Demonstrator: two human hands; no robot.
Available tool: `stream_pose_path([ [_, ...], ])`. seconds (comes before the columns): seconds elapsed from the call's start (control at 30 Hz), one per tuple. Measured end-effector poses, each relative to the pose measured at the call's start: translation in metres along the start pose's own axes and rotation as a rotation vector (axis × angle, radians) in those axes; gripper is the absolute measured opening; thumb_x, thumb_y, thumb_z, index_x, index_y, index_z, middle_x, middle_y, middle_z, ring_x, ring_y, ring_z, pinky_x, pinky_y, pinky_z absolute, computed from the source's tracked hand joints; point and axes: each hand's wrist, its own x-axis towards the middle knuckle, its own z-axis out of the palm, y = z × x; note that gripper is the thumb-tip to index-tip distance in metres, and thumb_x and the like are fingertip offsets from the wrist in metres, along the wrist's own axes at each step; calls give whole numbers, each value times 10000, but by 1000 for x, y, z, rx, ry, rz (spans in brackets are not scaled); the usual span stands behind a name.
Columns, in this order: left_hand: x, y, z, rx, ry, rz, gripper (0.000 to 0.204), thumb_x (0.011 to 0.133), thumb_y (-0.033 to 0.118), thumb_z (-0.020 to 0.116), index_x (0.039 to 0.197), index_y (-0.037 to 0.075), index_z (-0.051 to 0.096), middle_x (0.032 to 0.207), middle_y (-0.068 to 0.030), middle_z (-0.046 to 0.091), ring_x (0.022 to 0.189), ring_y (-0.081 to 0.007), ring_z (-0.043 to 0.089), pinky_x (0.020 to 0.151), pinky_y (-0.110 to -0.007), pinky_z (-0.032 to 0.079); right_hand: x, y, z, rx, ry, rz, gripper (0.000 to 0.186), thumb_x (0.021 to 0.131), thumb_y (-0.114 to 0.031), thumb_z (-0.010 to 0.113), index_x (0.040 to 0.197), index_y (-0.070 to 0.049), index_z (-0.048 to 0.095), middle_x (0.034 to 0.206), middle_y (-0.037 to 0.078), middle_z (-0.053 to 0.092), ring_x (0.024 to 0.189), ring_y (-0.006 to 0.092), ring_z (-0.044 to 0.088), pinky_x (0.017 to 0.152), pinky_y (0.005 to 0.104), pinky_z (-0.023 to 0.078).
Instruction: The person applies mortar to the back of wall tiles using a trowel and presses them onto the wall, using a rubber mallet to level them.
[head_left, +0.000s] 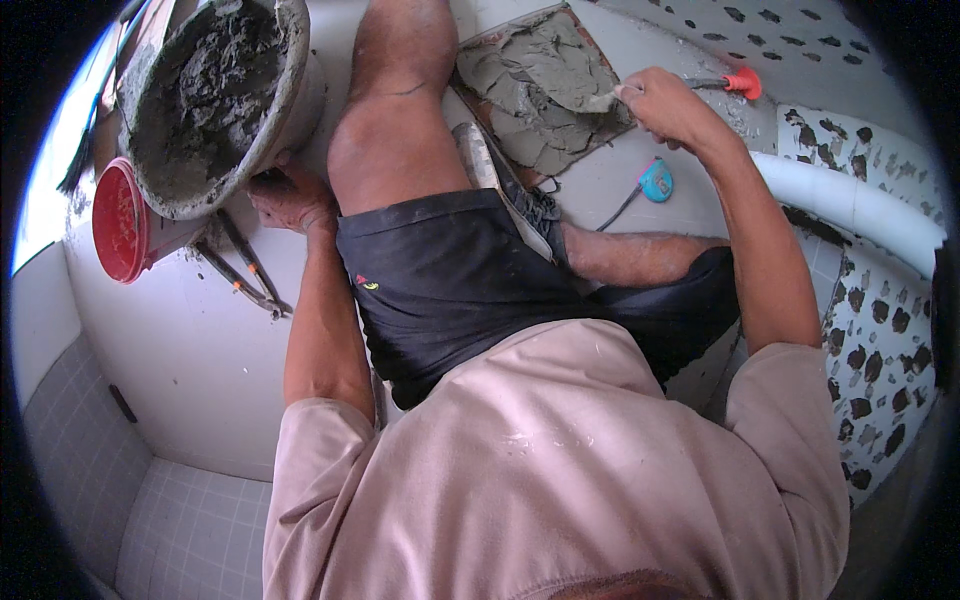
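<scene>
Your right hand (672,108) is closed around a trowel (600,100), blade on the mortar patch (535,90) just left of it. Your left hand (290,198) grips the mortar bucket (215,95) rim from below.

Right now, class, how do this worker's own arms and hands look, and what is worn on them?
Both forearms are bare, with no gloves, watch or rings visible. Short pale pink sleeves end above the elbows. The left hand and right hand look dusty with grey mortar.

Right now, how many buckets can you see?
2: a grey mortar-filled bucket at upper left, tilted by the left hand; a red bucket just left of it.
</scene>
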Motion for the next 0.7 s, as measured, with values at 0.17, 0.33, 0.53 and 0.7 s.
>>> stream_pose_path([
  [0.17, 1, -4, 5, -109, 95, 69, 861, 808, 765, 486, 1160, -18, 561, 1088, -241, 614, 1077, -454, 553, 903, -535, 386, -17, 8, 22, -59, -22, -49, 335, 940, -280, 521, 983, 20, 663, 701, 169, 629, 589, 288, 616, 589, 434, 521],
  [0.33, 3, -2, 4, 98, 17, -53, 823, 816, 714, 525, 1197, -15, 537, 1099, -230, 621, 1086, -445, 555, 897, -529, 397, -43, 17, 29, -332, 178, -112, 293, 922, -253, 538, 1002, -11, 683, 888, 274, 662, 862, 476, 627, 802, 520, 481],
  [0.53, 0, 3, 0, 37, 23, -27, 718, 811, 608, 595, 1182, -4, 542, 1051, -236, 652, 1020, -442, 596, 862, -514, 435, -60, 31, 37, -228, 24, -112, 286, 896, -266, 552, 917, -21, 698, 882, 274, 665, 866, 467, 641, 821, 528, 500],
  [0.7, 6, -15, 7, 112, -4, -2, 694, 819, 596, 603, 1168, -1, 542, 1042, -245, 656, 1014, -457, 603, 850, -528, 448, -80, 50, 47, -240, 62, -141, 295, 918, -253, 570, 1009, 3, 683, 905, 256, 669, 879, 461, 625, 798, 499, 488],
])
